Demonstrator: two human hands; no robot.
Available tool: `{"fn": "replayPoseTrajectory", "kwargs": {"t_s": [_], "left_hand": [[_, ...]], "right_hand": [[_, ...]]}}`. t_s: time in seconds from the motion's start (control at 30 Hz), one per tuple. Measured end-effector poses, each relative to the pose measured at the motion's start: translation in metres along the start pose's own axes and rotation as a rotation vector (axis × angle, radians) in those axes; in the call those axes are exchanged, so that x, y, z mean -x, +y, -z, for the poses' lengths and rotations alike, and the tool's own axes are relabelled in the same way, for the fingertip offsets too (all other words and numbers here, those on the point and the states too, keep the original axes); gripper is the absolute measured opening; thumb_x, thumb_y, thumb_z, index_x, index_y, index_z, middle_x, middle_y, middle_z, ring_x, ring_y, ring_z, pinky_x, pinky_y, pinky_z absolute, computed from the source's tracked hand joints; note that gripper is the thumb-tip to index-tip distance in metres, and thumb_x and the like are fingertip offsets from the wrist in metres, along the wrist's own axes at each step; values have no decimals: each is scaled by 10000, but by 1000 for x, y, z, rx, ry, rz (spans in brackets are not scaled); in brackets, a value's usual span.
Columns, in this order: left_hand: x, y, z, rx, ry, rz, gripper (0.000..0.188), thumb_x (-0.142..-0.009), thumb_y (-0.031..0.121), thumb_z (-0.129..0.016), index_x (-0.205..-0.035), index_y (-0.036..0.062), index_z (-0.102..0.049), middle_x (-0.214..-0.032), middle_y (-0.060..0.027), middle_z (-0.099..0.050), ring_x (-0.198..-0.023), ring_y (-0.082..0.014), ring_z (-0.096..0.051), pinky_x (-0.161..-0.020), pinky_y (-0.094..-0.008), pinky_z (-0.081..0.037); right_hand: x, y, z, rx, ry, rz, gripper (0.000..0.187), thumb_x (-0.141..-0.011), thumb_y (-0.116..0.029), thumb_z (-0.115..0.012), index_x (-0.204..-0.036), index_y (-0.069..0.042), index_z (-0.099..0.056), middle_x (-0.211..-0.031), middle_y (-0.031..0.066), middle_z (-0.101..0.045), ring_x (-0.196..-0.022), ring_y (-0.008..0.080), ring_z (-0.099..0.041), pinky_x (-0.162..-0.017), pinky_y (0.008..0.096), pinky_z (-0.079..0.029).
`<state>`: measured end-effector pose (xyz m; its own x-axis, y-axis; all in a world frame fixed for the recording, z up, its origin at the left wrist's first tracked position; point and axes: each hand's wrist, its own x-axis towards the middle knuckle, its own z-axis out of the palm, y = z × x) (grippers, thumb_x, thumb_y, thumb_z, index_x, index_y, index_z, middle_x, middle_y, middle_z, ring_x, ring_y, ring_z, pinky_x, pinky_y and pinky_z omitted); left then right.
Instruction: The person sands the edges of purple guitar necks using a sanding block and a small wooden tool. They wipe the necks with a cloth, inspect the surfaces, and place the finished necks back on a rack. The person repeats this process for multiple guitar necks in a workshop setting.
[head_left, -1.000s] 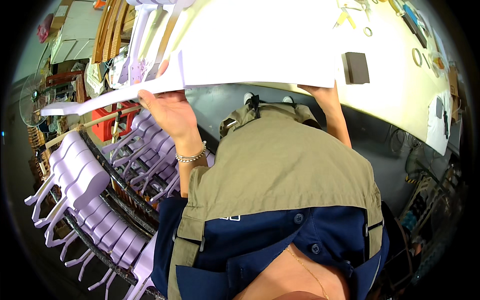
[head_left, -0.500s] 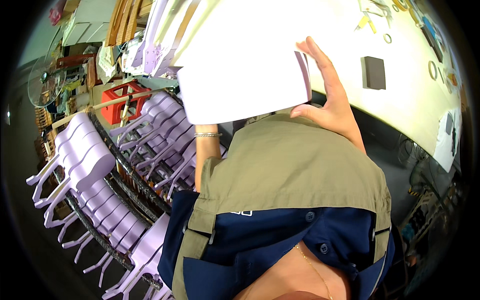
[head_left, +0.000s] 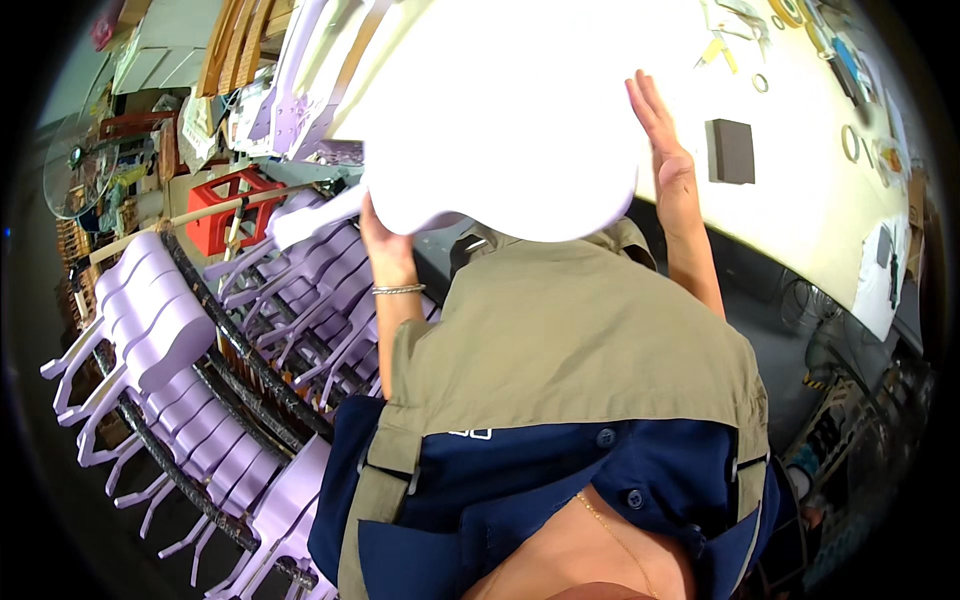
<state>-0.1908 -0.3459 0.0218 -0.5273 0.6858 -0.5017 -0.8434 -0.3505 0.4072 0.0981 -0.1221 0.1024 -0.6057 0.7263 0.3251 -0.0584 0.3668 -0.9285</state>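
A pale, glossy guitar body [head_left: 510,190] with its neck [head_left: 322,215] pointing left lies level in front of my apron, bleached almost white by the bright light. My left hand [head_left: 388,238] is closed on it where neck and body meet; most of its fingers are hidden. Beside the rounded right end of the body is my right hand [head_left: 672,165], open, its fingers stretched out and pointing away from me. I cannot tell whether its palm touches the guitar's edge.
Lilac guitars [head_left: 155,310] hang in rows on a black padded rack [head_left: 255,385] at left. More lilac necks [head_left: 290,100] are at the upper left, near a red stool [head_left: 225,210]. The worktable [head_left: 800,215] holds a dark block [head_left: 732,152], yellow-handled snips [head_left: 716,52] and tape rolls.
The guitar has turned from edge-on, curved side showing, to lying flatter, and its neck now shows at left. My right hand has moved slightly right, its thumb drawn in from the near edge.
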Motion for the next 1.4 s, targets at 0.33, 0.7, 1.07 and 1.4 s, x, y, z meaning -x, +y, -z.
{"fn": "replayPoseTrajectory", "kwargs": {"t_s": [0.33, 0.7, 1.07, 1.4], "left_hand": [[4, 3, -117, -257, 29, -567, 339, -845, 260, -626, -1107, 108, -475, -756, -30, -531, -727, -147, -555, -871, -386, -491], [18, -19, -180, -605, -169, -754, 439, -898, 200, -553, -1253, 46, -345, -803, -91, -565, -789, -206, -581, -902, -471, -464], [30, -56, -237, -790, -777, -579, 512, -907, 214, -538, -1275, -8, -261, -991, -142, -595, -976, -271, -595, -896, -362, -425], [-20, -20, -233, -838, -837, -475, 411, -831, 143, -591, -1173, -62, -493, -1115, -234, -567, -956, -303, -610, -857, -362, -485]], "right_hand": [[28, 58, -14, -357, 99, -330, 1127, -505, -124, -853, -1416, -42, -194, -1440, 123, -272, -1295, 235, -311, -1052, 380, -290], [17, 11, 7, 247, 135, -300, 1120, -516, -53, -836, -1413, -25, -166, -1423, 180, -275, -1287, 305, -324, -1023, 357, -334], [-2, -26, -3, 795, 64, -63, 1008, -570, -299, -819, -1372, -17, -279, -1414, 201, -290, -1323, 358, -248, -1042, 561, -185], [-1, 10, 26, 953, 152, -195, 829, -700, -506, -676, -1368, -135, -352, -1390, 140, -367, -1296, 297, -329, -1023, 602, -174]]}}
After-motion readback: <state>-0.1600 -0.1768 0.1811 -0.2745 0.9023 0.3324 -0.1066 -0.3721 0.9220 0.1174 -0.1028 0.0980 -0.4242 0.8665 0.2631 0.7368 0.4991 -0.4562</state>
